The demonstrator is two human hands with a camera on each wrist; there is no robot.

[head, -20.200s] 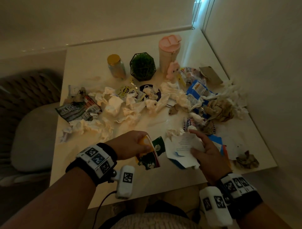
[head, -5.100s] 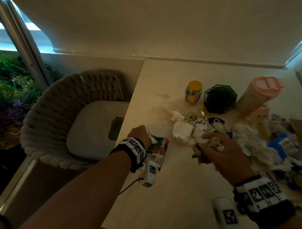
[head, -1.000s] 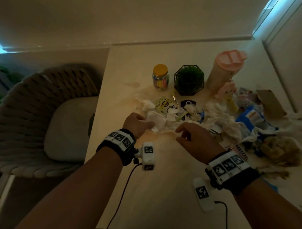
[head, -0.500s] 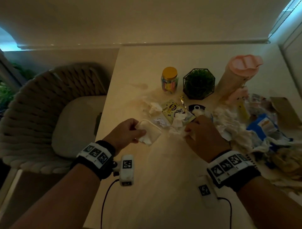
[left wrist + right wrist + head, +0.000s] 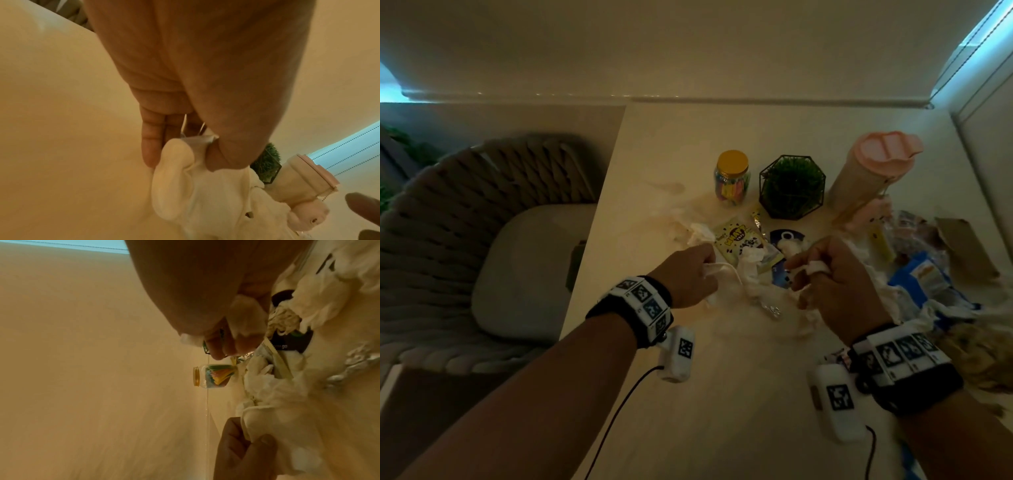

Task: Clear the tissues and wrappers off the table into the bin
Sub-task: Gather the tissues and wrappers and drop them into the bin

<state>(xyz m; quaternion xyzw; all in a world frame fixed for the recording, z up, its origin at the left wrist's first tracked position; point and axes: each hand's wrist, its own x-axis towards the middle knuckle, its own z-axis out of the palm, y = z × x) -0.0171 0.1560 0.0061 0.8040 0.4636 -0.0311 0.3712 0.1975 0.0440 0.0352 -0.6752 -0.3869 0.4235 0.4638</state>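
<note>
In the head view my left hand (image 5: 700, 274) grips a white tissue (image 5: 722, 269) at the near-left edge of the litter pile. The left wrist view shows thumb and fingers pinching that tissue (image 5: 185, 178). My right hand (image 5: 822, 274) is curled round crumpled tissue (image 5: 816, 264) just right of it; in the right wrist view my right hand (image 5: 226, 345) has white tissue (image 5: 244, 316) bunched between its fingers. Loose tissues (image 5: 751, 270), a yellow wrapper (image 5: 736, 240) and a foil scrap (image 5: 772, 310) lie between both hands. No bin is in view.
Behind the pile stand a gold-lidded jar (image 5: 732, 178), a caged green plant (image 5: 792, 186) and a pink-lidded tumbler (image 5: 873, 171) with a pink toy (image 5: 866, 214). Blue wrappers (image 5: 928, 279) and brown crumpled paper (image 5: 986, 359) lie right. A woven chair (image 5: 482, 222) stands left of the table (image 5: 722, 411).
My left hand has carried its tissue forward to the pile's edge. My right hand has closed on tissue from the pile and drawn back slightly.
</note>
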